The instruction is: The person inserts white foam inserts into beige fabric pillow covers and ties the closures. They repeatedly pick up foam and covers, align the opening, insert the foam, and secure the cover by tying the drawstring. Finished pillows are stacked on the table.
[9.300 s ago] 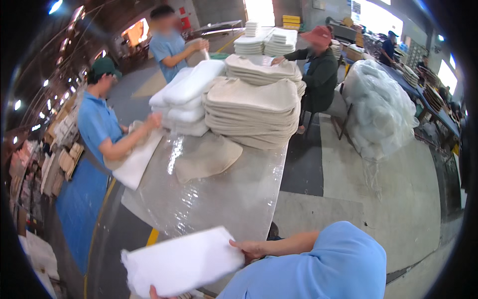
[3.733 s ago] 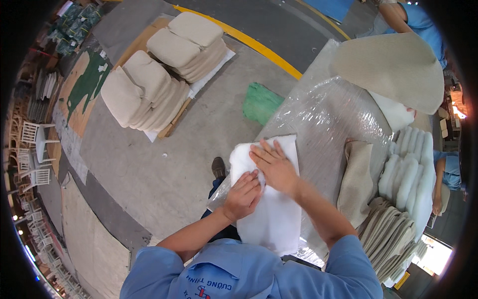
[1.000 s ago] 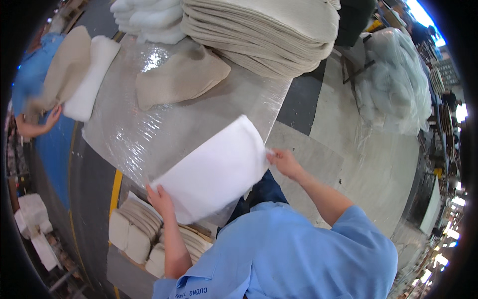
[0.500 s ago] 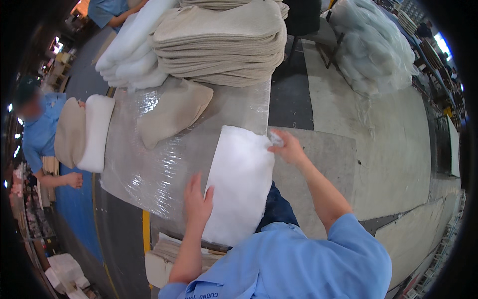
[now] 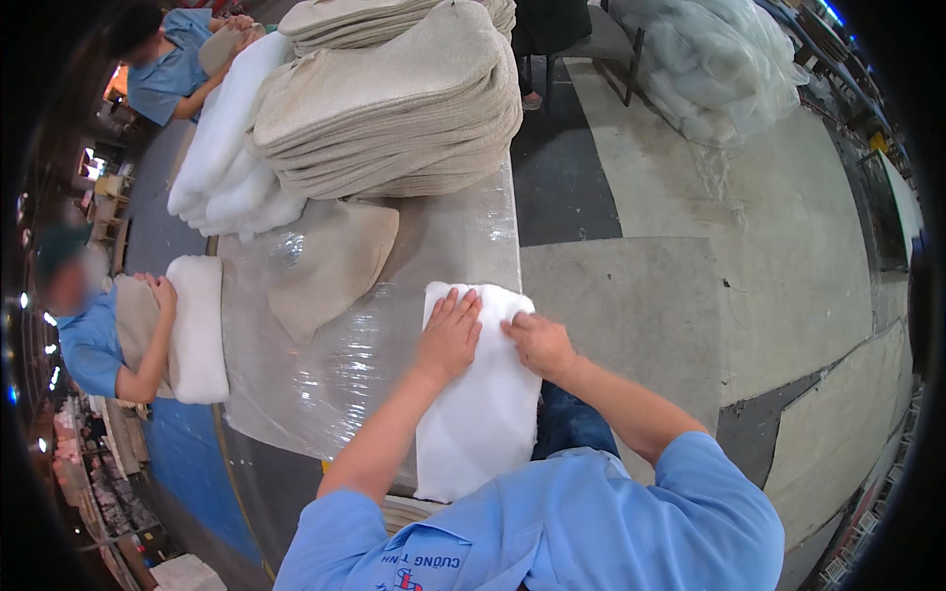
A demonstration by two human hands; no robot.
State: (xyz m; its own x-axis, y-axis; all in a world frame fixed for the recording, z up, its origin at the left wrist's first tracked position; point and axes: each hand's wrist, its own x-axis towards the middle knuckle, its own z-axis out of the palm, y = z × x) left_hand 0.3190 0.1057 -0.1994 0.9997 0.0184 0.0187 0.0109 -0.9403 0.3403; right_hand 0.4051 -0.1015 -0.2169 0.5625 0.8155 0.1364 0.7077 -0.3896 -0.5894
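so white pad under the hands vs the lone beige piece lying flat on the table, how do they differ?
The white pad is white and roughly rectangular; the beige piece is tan and fan-shaped, narrowing toward one end. The left hand and right hand press flat on the pad; nothing touches the beige piece. The pad overhangs the near edge of the table; the beige piece lies wholly on it. Both lie flat on the plastic-wrapped top.
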